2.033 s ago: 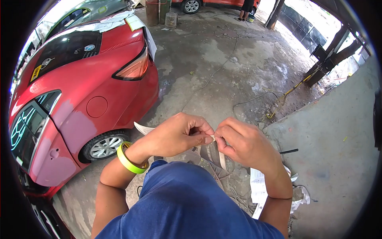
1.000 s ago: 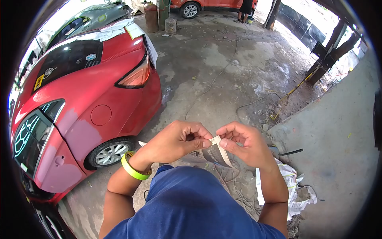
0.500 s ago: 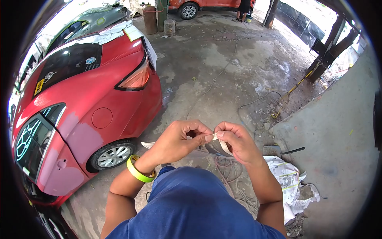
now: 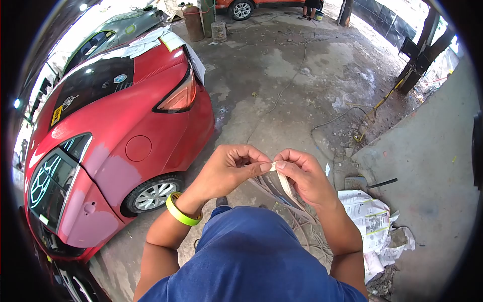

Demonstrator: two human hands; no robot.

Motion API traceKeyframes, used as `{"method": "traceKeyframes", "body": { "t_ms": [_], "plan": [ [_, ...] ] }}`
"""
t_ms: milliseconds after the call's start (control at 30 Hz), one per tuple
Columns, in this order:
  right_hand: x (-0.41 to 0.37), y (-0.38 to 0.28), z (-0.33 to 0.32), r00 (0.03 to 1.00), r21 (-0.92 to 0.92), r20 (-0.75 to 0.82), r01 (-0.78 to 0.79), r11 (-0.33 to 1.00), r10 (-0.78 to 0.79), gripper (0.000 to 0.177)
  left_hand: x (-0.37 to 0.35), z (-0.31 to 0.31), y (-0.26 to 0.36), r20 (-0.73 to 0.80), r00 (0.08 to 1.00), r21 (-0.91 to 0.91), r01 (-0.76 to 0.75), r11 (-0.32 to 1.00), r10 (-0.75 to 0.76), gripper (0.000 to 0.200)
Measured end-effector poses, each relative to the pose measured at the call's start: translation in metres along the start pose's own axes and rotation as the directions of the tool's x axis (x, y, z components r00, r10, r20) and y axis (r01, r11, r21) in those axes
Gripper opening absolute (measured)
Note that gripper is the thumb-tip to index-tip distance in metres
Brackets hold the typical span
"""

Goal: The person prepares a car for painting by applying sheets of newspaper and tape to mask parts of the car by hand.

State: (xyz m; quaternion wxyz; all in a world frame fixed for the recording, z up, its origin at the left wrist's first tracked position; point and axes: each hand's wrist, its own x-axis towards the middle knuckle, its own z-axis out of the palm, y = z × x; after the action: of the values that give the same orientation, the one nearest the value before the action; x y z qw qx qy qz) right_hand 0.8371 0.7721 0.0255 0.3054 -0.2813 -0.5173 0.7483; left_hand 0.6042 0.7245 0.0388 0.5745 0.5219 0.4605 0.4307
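Note:
In front of my chest, my left hand (image 4: pixel 234 168) and my right hand (image 4: pixel 308 176) meet almost tip to tip. Both pinch a narrow cream strip (image 4: pixel 286 184) between thumb and fingers. A short piece of it spans the small gap between my thumbs, and a length hangs down beside my right palm. Its exact material I cannot tell. A yellow-green band (image 4: pixel 182 210) circles my left wrist. Below the hands, a greyish translucent sheet (image 4: pixel 269 185) shows behind the strip.
On the left stands a red car (image 4: pixel 166 131) with dull pinkish patches. Crumpled printed paper (image 4: pixel 370 216) lies at lower right by a dark rod (image 4: pixel 382 183). Cables (image 4: pixel 312 236) tangle on the concrete floor. A rusty cylinder (image 4: pixel 193 22) and a bucket (image 4: pixel 219 31) stand farther back.
The view has shifted slightly, so the car and floor appear farther right. Both hands keep their pinch on the strip; its loose end left of my left wrist no longer shows.

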Motion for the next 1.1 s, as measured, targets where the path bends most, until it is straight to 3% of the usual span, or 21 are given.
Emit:
{"method": "traceKeyframes", "body": {
  "t_ms": [367, 467, 567, 767, 967, 1100],
  "plan": [
    [-0.001, 0.007, -0.009, 0.998, 0.091, 0.068, -0.018, 0.996, 0.012, 0.017, -0.002, 0.002, 0.003, 0.027, 1.000, 0.020, 0.002, 1.000, -0.002, 0.013],
    [-0.004, -0.001, -0.007, 0.998, -0.077, 0.047, 0.039, 0.996, -0.035, 0.017, -0.004, 0.005, 0.004, 0.014, 1.000, 0.038, -0.009, 0.999, 0.008, 0.013],
    [-0.003, 0.001, -0.008, 0.997, -0.100, 0.049, 0.063, 0.993, -0.058, 0.017, -0.005, 0.004, 0.003, 0.008, 1.000, 0.046, -0.003, 0.999, 0.003, 0.012],
    [-0.003, 0.002, -0.006, 0.997, -0.068, 0.070, 0.036, 0.997, -0.032, 0.017, -0.005, 0.004, 0.003, 0.026, 1.000, 0.020, -0.004, 1.000, 0.003, 0.010],
    [0.000, 0.008, -0.011, 0.994, 0.088, 0.105, 0.013, 0.996, -0.022, 0.017, -0.004, 0.002, 0.007, 0.040, 0.999, 0.033, 0.006, 0.999, -0.008, 0.010],
    [0.000, 0.010, -0.011, 0.996, 0.000, 0.081, 0.044, 0.999, -0.044, 0.016, -0.004, 0.004, 0.007, 0.025, 1.000, 0.061, 0.013, 0.998, -0.015, 0.011]
  ]
}}
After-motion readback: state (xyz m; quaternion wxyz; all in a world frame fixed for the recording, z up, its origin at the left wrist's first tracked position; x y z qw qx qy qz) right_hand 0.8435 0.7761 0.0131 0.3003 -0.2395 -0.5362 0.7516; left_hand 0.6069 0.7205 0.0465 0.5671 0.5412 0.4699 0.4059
